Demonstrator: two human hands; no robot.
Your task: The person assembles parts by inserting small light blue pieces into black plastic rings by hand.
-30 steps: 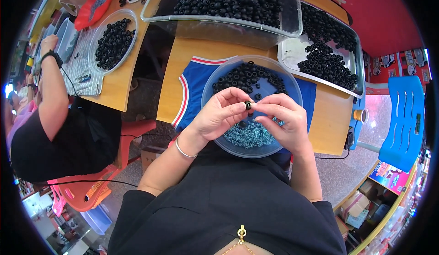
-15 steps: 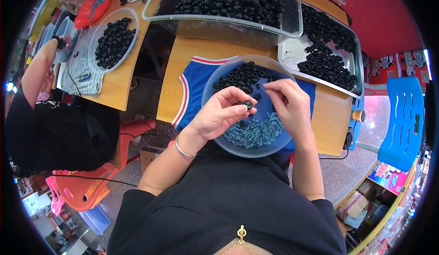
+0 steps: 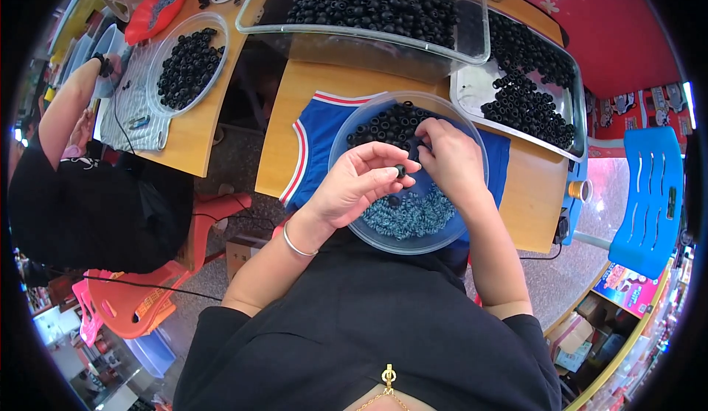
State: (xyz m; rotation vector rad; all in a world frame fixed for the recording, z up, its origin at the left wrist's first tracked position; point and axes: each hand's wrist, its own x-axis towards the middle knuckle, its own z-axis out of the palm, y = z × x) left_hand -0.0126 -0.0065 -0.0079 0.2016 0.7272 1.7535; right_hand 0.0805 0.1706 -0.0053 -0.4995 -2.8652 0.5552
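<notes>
Between the thumb and fingers of my left hand (image 3: 361,184) is a small round black piece (image 3: 400,170) with a hole in it. My right hand (image 3: 451,159) is close beside it, its thumb and fingertips pressed together over the basin; whatever they hold is hidden. Below both hands sits a round translucent basin (image 3: 413,249). Its far side holds many black pieces (image 3: 377,128) of the same sort. On its near side lies a heap of small bluish-silver spring-like coils (image 3: 410,218). A blue cloth (image 3: 313,134) with red and white trim is spread under the basin.
A large clear bin (image 3: 354,46) of black pieces stands beyond the basin, with a metal tray (image 3: 472,94) of more to its right. At left, a co-worker's arm (image 3: 63,112) reaches over another table with a round tub (image 3: 153,86). A blue chair (image 3: 641,219) is at right.
My right hand has moved slightly left and closer to my left hand, its fingers drawn in. My left hand stays in place with the black piece, which is now turned a little.
</notes>
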